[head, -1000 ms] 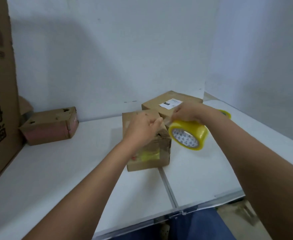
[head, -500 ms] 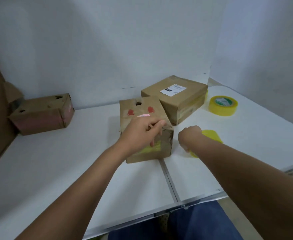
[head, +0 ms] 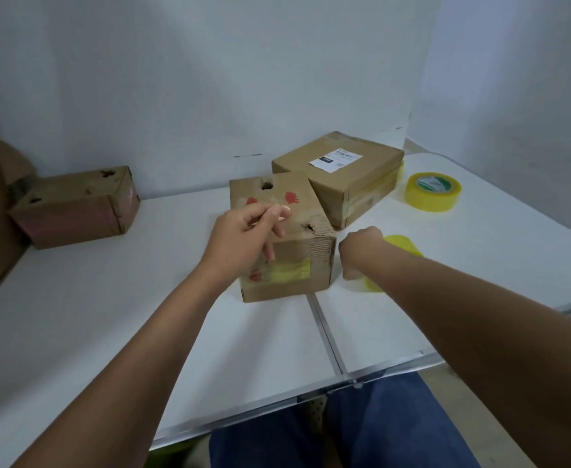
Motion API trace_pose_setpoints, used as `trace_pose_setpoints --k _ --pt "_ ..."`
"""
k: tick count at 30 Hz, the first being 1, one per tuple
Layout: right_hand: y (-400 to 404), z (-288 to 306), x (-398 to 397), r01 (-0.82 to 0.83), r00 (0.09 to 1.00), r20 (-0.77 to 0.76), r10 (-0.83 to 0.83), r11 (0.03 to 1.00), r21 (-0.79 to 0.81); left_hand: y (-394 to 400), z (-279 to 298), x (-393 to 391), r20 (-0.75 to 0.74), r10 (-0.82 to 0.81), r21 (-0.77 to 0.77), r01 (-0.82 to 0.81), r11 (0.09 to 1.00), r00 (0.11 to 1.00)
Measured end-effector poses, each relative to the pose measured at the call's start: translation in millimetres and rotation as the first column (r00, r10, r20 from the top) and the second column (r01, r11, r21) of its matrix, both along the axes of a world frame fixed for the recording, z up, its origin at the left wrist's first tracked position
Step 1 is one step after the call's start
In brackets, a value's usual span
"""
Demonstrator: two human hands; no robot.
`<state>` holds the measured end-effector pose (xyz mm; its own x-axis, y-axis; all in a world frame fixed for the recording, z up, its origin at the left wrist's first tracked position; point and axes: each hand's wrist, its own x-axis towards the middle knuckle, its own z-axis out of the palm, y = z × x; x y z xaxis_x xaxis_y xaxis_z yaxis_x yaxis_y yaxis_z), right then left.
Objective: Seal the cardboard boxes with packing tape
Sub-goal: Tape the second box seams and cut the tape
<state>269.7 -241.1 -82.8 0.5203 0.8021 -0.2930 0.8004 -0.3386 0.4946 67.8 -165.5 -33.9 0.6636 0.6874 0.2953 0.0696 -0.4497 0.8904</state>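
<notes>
My left hand (head: 243, 236) hovers with loosely curled fingers, gripping nothing, over the small worn cardboard box with red marks (head: 284, 238) at the seam of the white desk (head: 108, 332), while my right hand (head: 358, 251) curls round a yellow roll of packing tape (head: 400, 246) set on the desk just right of that box. Behind it, touching, sits a larger taped cardboard box with a white label (head: 341, 173), a second yellow tape roll (head: 432, 192) lies to the right, and a battered pinkish cardboard box (head: 75, 206) rests far left against the pale wall (head: 210, 79).

Near box (head: 282, 241) is sitting mid-table (head: 108, 332), labelled box (head: 339, 170) lying just behind-right, tape roll (head: 433, 191) resting further right, third box (head: 75, 206) sitting far left.
</notes>
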Motion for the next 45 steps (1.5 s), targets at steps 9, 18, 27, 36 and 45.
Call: trace_pose_setpoints --k 9,18,27,36,45 --pt "5 61 -6 0.147 0.976 -0.207 -0.067 0.904 0.402 19 -23 -49 0.229 0.116 -0.389 -0.019 0.921 0.966" --pt "34 51 -57 -0.157 0.851 -0.113 0.514 0.453 0.877 -5 -50 -38 0.235 -0.015 -0.406 0.112 0.907 0.972" --pt "37 22 -84 -0.07 0.643 -0.319 0.697 0.467 0.881 8 -87 -47 0.179 0.033 -0.718 0.107 0.688 0.983" --pt "38 17 -83 -0.035 0.651 -0.322 0.688 0.451 0.892 17 -57 -53 0.078 0.483 -0.084 -0.477 0.875 0.872" --pt "24 26 -60 0.311 0.673 -0.277 0.686 0.077 0.947 39 -50 -56 -0.322 0.223 0.733 0.093 0.674 0.92"
